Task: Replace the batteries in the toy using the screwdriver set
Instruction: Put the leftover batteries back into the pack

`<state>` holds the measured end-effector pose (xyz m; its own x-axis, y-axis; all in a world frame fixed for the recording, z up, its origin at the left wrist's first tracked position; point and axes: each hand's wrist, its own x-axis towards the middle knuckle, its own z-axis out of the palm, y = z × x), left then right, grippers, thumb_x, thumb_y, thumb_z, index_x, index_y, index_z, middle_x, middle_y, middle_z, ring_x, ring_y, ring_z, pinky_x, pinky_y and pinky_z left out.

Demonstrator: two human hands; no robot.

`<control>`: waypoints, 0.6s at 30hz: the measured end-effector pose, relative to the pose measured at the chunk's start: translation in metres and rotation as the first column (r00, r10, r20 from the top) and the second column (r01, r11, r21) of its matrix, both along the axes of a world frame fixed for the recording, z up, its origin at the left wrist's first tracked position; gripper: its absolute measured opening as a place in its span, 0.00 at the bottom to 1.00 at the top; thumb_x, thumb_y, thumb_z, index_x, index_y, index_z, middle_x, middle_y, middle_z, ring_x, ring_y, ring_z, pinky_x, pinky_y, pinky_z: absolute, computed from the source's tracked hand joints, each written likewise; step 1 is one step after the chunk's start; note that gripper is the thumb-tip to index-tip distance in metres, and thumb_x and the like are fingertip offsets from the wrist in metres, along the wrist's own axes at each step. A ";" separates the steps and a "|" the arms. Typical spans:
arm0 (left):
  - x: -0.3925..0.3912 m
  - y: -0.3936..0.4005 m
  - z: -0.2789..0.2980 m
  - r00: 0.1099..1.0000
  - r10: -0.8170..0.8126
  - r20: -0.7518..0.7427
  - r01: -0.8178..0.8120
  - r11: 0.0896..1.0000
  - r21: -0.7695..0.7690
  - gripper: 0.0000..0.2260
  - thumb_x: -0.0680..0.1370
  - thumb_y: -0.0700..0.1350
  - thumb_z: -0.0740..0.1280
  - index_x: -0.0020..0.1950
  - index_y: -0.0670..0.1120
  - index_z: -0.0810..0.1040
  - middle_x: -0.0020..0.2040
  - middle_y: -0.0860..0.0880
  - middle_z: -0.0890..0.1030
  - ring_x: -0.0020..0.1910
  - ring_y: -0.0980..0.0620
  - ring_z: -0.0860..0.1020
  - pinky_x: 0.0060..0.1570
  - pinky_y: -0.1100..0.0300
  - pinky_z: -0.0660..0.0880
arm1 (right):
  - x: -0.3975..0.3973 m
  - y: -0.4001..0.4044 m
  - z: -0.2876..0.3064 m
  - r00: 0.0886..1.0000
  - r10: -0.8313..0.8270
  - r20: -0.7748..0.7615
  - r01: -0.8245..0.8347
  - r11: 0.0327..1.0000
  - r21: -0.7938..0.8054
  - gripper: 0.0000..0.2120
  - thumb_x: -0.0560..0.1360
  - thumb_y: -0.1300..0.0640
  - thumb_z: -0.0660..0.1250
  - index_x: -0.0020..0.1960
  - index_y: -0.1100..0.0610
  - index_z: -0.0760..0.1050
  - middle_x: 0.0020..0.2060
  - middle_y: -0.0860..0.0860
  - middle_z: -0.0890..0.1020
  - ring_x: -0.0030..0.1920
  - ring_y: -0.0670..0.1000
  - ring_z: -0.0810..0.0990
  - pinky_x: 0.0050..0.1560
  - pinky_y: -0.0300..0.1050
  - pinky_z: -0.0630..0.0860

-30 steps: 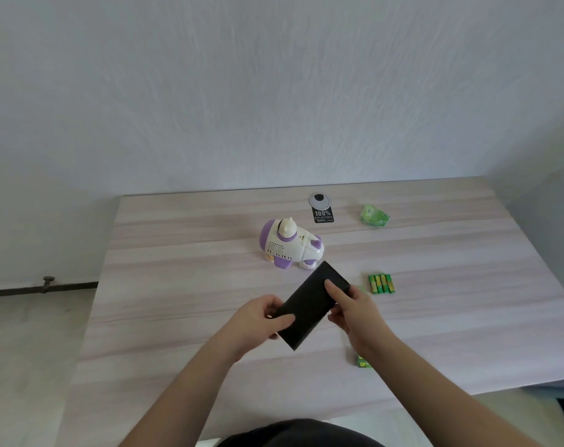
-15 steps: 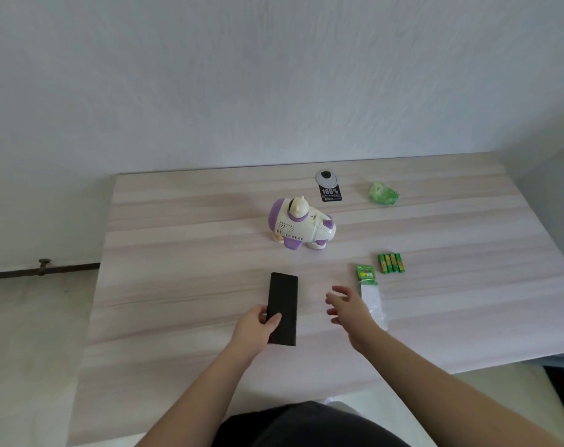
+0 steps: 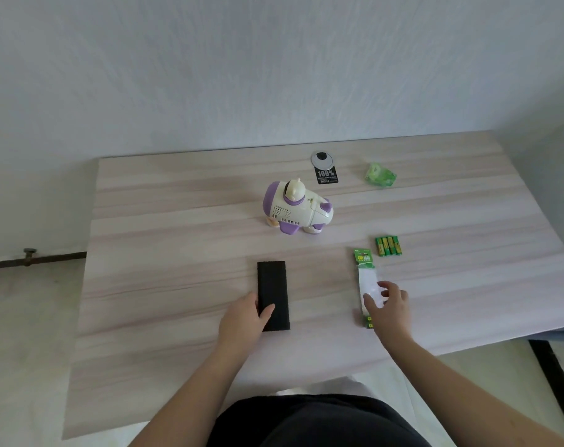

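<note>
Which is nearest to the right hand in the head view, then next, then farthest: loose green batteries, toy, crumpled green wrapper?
From the right hand:
1. Loose green batteries, just beyond the hand.
2. Toy, mid-table, beyond and left.
3. Crumpled green wrapper, near the far edge.

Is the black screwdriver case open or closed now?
Closed. The black case lies flat on the table with no lid raised and no tools showing; the left hand grips its near end.

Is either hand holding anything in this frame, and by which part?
The left hand holds the black case at its near left edge, thumb on top. The right hand hovers over the battery pack; no grip is visible.
</note>
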<state>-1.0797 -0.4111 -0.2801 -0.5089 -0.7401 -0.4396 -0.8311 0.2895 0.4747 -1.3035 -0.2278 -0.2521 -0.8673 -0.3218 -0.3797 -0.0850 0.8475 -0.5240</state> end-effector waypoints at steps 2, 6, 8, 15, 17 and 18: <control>-0.004 0.000 -0.001 0.999 0.023 0.033 -0.023 1.000 -0.020 0.17 0.77 0.62 0.63 0.43 0.48 0.70 0.38 0.52 0.75 0.37 0.50 0.74 0.32 0.57 0.67 | -0.006 0.003 -0.004 0.999 0.017 0.035 -0.019 0.999 0.042 0.21 0.75 0.51 0.68 0.65 0.52 0.68 0.59 0.52 0.70 0.57 0.55 0.73 0.46 0.47 0.73; -0.020 0.007 0.004 0.995 0.095 -0.043 -0.100 0.985 -0.143 0.15 0.76 0.56 0.68 0.40 0.47 0.68 0.35 0.50 0.73 0.34 0.48 0.72 0.32 0.56 0.66 | -0.023 0.004 -0.007 0.994 0.033 0.108 -0.040 0.997 0.063 0.26 0.75 0.52 0.69 0.69 0.54 0.64 0.61 0.54 0.70 0.58 0.55 0.73 0.47 0.47 0.73; -0.038 0.019 0.012 0.985 0.054 -0.165 -0.091 0.970 -0.225 0.13 0.75 0.51 0.69 0.39 0.47 0.67 0.33 0.51 0.71 0.32 0.49 0.70 0.31 0.56 0.64 | -0.032 0.005 -0.006 0.987 0.043 0.155 -0.052 0.997 0.056 0.26 0.75 0.53 0.69 0.69 0.54 0.63 0.59 0.53 0.71 0.53 0.54 0.75 0.44 0.46 0.73; -0.134 0.082 0.022 0.940 -0.131 -0.316 0.143 0.990 0.017 0.05 0.78 0.47 0.63 0.45 0.47 0.71 0.38 0.54 0.70 0.37 0.53 0.70 0.34 0.62 0.64 | -0.062 0.015 -0.012 0.966 0.133 0.223 -0.139 0.990 0.009 0.17 0.80 0.50 0.58 0.67 0.54 0.68 0.51 0.50 0.77 0.45 0.48 0.77 0.36 0.41 0.71; -0.158 0.098 0.018 0.948 -0.086 -0.305 0.118 0.989 0.087 0.06 0.79 0.48 0.63 0.49 0.46 0.73 0.42 0.52 0.72 0.41 0.52 0.71 0.39 0.59 0.67 | -0.077 0.015 -0.010 0.967 0.123 0.223 -0.122 0.992 -0.020 0.16 0.81 0.48 0.55 0.65 0.54 0.69 0.51 0.50 0.77 0.46 0.48 0.76 0.38 0.42 0.70; -0.168 0.104 0.015 0.955 -0.065 -0.289 0.100 0.989 0.111 0.07 0.79 0.49 0.63 0.52 0.46 0.73 0.44 0.52 0.73 0.43 0.52 0.72 0.41 0.59 0.67 | -0.087 0.015 -0.008 0.970 0.116 0.214 -0.113 0.993 -0.027 0.16 0.81 0.48 0.55 0.65 0.53 0.70 0.52 0.51 0.77 0.46 0.50 0.76 0.40 0.43 0.70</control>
<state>-1.2478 -0.3066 -0.2655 -0.6828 -0.6395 -0.3533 -0.6326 0.2757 0.7237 -1.3903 -0.2128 -0.2605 -0.7228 -0.4214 -0.5477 -0.0654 0.8307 -0.5528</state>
